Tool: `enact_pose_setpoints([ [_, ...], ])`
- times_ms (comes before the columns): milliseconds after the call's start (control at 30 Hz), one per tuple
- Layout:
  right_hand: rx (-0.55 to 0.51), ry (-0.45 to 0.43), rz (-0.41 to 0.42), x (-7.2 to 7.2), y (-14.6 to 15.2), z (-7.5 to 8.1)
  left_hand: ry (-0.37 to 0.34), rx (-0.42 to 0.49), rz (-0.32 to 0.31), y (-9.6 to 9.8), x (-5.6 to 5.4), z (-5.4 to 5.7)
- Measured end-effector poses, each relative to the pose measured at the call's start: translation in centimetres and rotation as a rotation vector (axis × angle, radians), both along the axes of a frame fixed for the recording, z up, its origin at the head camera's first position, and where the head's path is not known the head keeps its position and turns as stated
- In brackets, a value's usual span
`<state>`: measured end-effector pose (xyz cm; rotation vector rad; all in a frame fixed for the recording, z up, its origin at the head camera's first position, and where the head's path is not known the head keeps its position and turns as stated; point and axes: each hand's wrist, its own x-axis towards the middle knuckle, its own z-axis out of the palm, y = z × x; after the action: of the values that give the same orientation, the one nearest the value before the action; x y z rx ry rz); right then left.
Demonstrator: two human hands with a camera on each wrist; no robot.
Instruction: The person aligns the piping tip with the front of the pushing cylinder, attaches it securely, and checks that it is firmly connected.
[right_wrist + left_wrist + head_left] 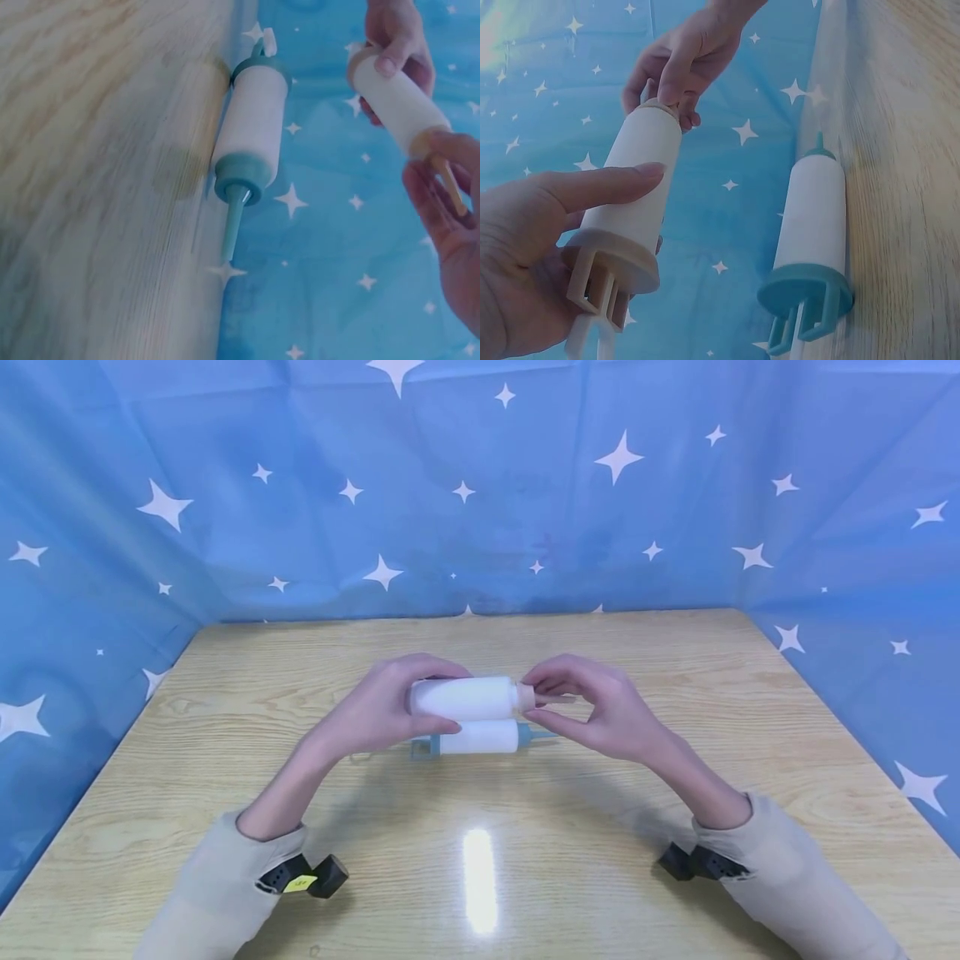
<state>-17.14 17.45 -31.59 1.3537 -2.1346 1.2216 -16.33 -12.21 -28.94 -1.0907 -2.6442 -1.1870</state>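
My left hand (382, 706) grips a white syringe-like tube (468, 698) by its barrel, thumb along the side. At the tube's other end my right hand (603, 706) pinches the beige nozzle cap (424, 142), and the thin beige nozzle sticks out past the fingers. The left wrist view shows a beige looped collar (619, 262) at the held tube's rear, with a white piece (592, 334) under it. A second white tube (480, 737), with teal nozzle and looped end, lies on its side on the table, just nearer than the held one.
The wooden table (397, 843) reaches back to a blue cloth (480, 527) with white stars, which also hangs at both sides. Small black devices sit on both wrists, the left one (296, 875) bearing a yellow label.
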Motion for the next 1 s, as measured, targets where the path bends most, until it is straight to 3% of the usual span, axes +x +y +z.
enact_pose_setpoints([
  [467, -0.018, 0.015, 0.012, 0.37, -0.20, 0.42, 0.007, 0.007, 0.010, 0.01, 0.31, 0.27],
  [767, -0.052, 0.068, 0.028, 0.23, -0.02, 0.64, -0.056, 0.035, -0.025, 0.05, 0.29, 0.33],
  [1000, -0.055, 0.044, 0.019, 0.19, -0.10, 0.56, -0.024, 0.025, 0.002, 0.18, 0.47, 0.34],
])
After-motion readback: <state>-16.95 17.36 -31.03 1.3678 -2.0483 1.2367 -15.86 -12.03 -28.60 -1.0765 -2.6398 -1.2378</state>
